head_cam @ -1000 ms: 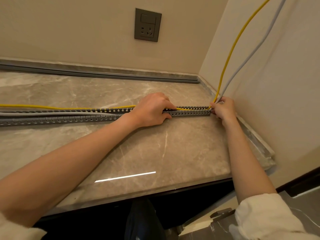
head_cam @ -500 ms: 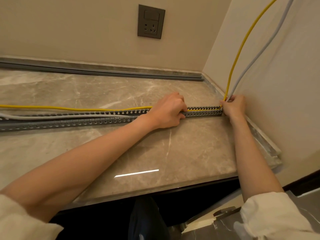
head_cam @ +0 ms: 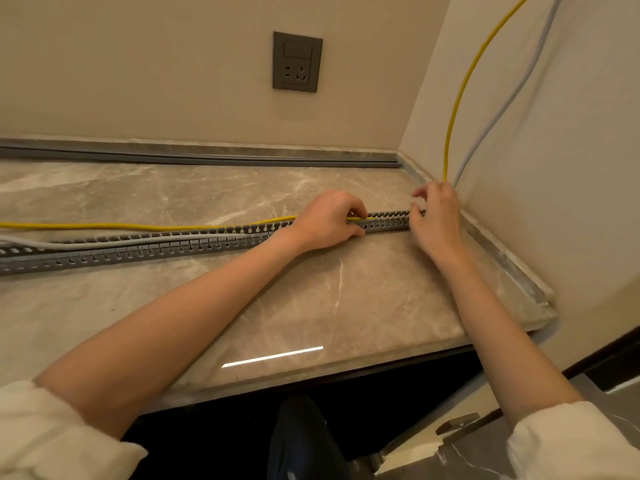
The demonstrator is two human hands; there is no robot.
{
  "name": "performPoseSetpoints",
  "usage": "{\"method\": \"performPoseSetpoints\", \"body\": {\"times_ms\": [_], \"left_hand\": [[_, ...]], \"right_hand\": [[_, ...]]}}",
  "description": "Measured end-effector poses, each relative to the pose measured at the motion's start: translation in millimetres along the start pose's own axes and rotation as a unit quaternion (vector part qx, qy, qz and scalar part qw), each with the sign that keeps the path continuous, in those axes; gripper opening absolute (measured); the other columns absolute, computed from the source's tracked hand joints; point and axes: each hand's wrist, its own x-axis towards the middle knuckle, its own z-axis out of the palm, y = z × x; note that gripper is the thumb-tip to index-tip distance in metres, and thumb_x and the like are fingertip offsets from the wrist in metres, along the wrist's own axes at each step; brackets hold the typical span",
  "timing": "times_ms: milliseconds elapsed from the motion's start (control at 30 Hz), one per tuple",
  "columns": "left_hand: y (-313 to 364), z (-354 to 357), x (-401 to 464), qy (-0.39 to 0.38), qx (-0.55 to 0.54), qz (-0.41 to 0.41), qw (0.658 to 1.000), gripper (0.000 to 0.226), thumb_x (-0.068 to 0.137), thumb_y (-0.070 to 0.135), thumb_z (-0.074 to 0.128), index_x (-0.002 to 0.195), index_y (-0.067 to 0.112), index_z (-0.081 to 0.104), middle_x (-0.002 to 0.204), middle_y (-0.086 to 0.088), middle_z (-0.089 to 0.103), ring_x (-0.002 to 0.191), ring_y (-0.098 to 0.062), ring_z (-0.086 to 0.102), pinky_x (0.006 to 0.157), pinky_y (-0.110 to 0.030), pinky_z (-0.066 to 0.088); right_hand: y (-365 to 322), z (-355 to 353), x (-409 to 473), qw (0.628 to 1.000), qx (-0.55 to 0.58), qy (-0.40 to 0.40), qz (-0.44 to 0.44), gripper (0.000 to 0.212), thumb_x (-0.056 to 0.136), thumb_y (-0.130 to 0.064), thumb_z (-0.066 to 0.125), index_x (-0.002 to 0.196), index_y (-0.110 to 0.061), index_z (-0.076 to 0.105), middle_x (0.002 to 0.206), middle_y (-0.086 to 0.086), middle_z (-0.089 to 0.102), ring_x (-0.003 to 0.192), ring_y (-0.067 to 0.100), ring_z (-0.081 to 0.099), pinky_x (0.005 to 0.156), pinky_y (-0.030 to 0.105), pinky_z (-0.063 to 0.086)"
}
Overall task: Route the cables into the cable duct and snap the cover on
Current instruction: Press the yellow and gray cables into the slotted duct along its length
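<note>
One slotted grey cable duct (head_cam: 194,245) lies lengthwise on the marble table (head_cam: 311,306). Two cables: the yellow cable (head_cam: 104,225) and the grey cable (head_cam: 114,241). The left hand (head_cam: 327,220) has its fingers pinching the yellow cable at the duct. The right hand (head_cam: 437,216) sits at the duct's end beside the side wall (head_cam: 554,202), fingers loosely curled; whether they grip anything I cannot tell. One cover strip (head_cam: 207,158) lies along the table's back edge; the front is open.

slotted grey duct (head_cam: 207,242) uncovered on counter | yellow cable (head_cam: 104,225) partly outside
</note>
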Motion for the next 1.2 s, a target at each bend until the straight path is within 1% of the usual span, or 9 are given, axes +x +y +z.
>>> {"method": "performPoseSetpoints", "body": {"times_ms": [267,400,600,667,800,900,1033,1133,1200], "left_hand": [[-20.0,-32.0,-26.0,-0.064,0.014,-0.006,0.998,0.055,0.077,0.031,0.075,0.124,0.013,0.055,0.120,-0.006,0.062,0.105,-0.018,0.059,0.090,-0.029,0.047],[-45.1,-67.5,-52.0,-0.071,0.002,-0.063,0.995,0.055,0.073,0.038,0.077,0.121,0.018,0.057,0.110,-0.001,0.067,0.094,-0.013,0.062,0.084,-0.029,0.051],[-82.0,-111.7,-94.3,-0.107,-0.043,-0.144,0.983,0.053,0.067,0.041,0.081,0.113,0.019,0.065,0.092,0.005,0.073,0.084,-0.007,0.067,0.078,-0.025,0.054],[-92.7,-123.2,-105.9,-0.115,-0.046,-0.165,0.978,0.048,0.066,0.042,0.081,0.108,0.022,0.067,0.089,0.010,0.074,0.084,-0.005,0.068,0.078,-0.022,0.053],[-109.3,-147.4,-123.8,-0.138,-0.032,-0.184,0.973,0.046,0.062,0.049,0.079,0.101,0.027,0.070,0.088,0.015,0.074,0.082,0.003,0.066,0.072,-0.016,0.049],[-117.7,-160.5,-133.0,-0.148,-0.009,-0.208,0.967,0.050,0.060,0.054,0.079,0.100,0.026,0.071,0.087,0.012,0.073,0.087,-0.006,0.066,0.079,-0.025,0.052],[-122.2,-169.0,-142.7,-0.158,0.011,-0.225,0.961,0.063,0.048,0.070,0.071,0.095,0.027,0.073,0.087,0.005,0.072,0.088,-0.015,0.065,0.083,-0.037,0.053],[-122.3,-168.9,-149.8,-0.147,0.012,-0.223,0.964,0.063,0.048,0.075,0.068,0.091,0.030,0.074,0.087,0.004,0.072,0.086,-0.016,0.065,0.083,-0.041,0.053],[-120.9,-167.3,-153.1,-0.139,0.010,-0.218,0.966,0.064,0.047,0.078,0.066,0.089,0.030,0.074,0.086,0.001,0.072,0.086,-0.019,0.064,0.082,-0.044,0.053]], "right_hand": [[-9.7,4.2,-1.7,0.998,-0.012,-0.053,-0.011,0.019,0.089,-0.010,0.050,0.102,-0.007,0.064,0.111,0.016,0.062,0.111,0.033,0.051,0.097,0.041,0.036],[-43.0,8.6,1.3,0.993,0.030,-0.091,-0.063,0.018,0.088,-0.010,0.053,0.102,-0.007,0.063,0.110,0.015,0.062,0.110,0.030,0.051,0.099,0.040,0.038],[-108.6,23.8,-0.7,0.960,0.104,-0.200,-0.164,0.019,0.091,-0.010,0.051,0.104,-0.006,0.064,0.105,0.010,0.064,0.098,0.022,0.056,0.084,0.029,0.042],[-127.5,28.3,-2.5,0.948,0.105,-0.233,-0.188,0.020,0.093,-0.015,0.051,0.101,-0.005,0.067,0.100,0.011,0.067,0.089,0.020,0.058,0.078,0.033,0.045],[-157.2,35.4,-8.0,0.926,0.088,-0.301,-0.210,0.037,0.097,-0.025,0.046,0.087,0.002,0.070,0.075,0.017,0.066,0.057,0.016,0.049,0.059,0.029,0.032],[-174.0,37.9,-12.6,0.913,0.079,-0.348,-0.196,0.053,0.099,-0.034,0.042,0.067,0.005,0.058,0.054,0.012,0.043,0.053,0.023,0.040,0.056,0.031,0.028],[-192.2,45.9,-16.1,0.899,0.104,-0.382,-0.188,0.059,0.099,-0.038,0.038,0.086,0.014,0.063,0.062,0.012,0.044,0.060,0.023,0.044,0.053,0.031,0.029],[-197.5,52.7,-16.2,0.892,0.109,-0.393,-0.196,0.052,0.096,-0.039,0.046,0.060,-0.001,0.051,0.053,0.004,0.034,0.052,0.020,0.035,0.049,0.031,0.024],[-197.9,56.2,-15.7,0.891,0.102,-0.400,-0.191,0.045,0.092,-0.041,0.053,0.059,-0.011,0.047,0.053,0.003,0.034,0.051,0.019,0.034,0.047,0.030,0.023]]}}
